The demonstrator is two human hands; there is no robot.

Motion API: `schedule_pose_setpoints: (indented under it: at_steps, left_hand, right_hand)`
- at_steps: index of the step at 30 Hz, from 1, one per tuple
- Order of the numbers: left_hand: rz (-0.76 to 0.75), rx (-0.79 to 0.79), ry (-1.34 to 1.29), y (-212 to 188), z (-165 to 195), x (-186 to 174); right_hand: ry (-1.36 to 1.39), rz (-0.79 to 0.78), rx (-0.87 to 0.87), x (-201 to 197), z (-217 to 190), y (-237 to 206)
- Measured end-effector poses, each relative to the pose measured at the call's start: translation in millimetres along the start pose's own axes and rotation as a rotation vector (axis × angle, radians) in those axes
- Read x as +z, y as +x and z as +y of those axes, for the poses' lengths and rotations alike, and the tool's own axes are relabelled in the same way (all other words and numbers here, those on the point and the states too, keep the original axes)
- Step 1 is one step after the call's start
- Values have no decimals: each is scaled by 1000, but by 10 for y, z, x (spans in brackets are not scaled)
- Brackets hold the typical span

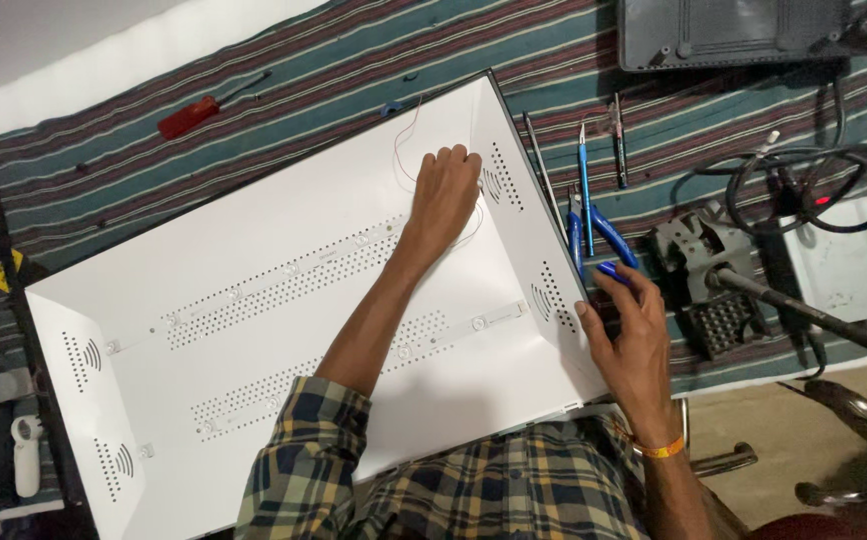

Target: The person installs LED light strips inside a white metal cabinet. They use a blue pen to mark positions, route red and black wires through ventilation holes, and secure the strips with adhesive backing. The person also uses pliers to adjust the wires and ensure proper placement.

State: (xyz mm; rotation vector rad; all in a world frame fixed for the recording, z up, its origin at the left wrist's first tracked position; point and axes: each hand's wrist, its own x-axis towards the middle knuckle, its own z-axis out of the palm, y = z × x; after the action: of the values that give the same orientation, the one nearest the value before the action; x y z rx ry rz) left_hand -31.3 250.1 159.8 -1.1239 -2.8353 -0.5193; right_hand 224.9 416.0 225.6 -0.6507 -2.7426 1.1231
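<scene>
A striped cloth [354, 70] covers the work surface, and on it lies one large white tray-shaped panel [254, 330] with raised side walls and two rows of perforations running along its floor. It looks like the rear reflector pan of a flat display, though that cannot be confirmed from here.

The left hand [444, 190] is curled into a loose fist inside the panel, toward its one o'clock corner, knuckles up, pinching a thin pale wire [409, 140] that loops away toward eleven o'clock; the fingertips themselves are tucked under and hidden. The right hand [634, 335] rests on the outside of the panel's right wall at about four o'clock, fingers half bent, touching the blue handles of a pair of pliers [602, 240]. Whether it actually grips them cannot be told, since the fingers cover the handle ends. An orange band sits on that wrist.

At two o'clock of the panel lie three slim tools side by side: a metal rod [544, 170], a blue-handled craft knife [585, 190] and a dark pen-like tool [619, 145]. One red-handled screwdriver [204, 108] lies at eleven o'clock. A grey soldering stand [704, 270] sits at three o'clock beside coiled black cable [784, 170]. A dark housing at the top edge is cut off by the frame.
</scene>
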Motion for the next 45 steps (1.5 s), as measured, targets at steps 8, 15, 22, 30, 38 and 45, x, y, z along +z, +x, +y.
schedule_pose_setpoints:
  at_steps: [8, 15, 22, 30, 38, 45]
  left_hand:
    - [4, -47, -103, 97, -164, 270]
    - [-5, -331, -346, 165, -147, 181]
    - [-99, -188, -336, -161, 231, -272]
    - [15, -1, -393, -344, 239, -553]
    - [58, 100, -507, -300, 273, -528]
    - [71, 211, -319, -146, 221, -399]
  right_hand:
    - [20, 80, -113, -25, 60, 52]
    - [-17, 201, -287, -14, -148, 184]
    - [260, 109, -401, 442, -557, 940]
    - [338, -116, -94, 737, -525, 1161]
    - [613, -236, 281, 772, -329, 1198]
    - [339, 21, 63, 882, -347, 1227]
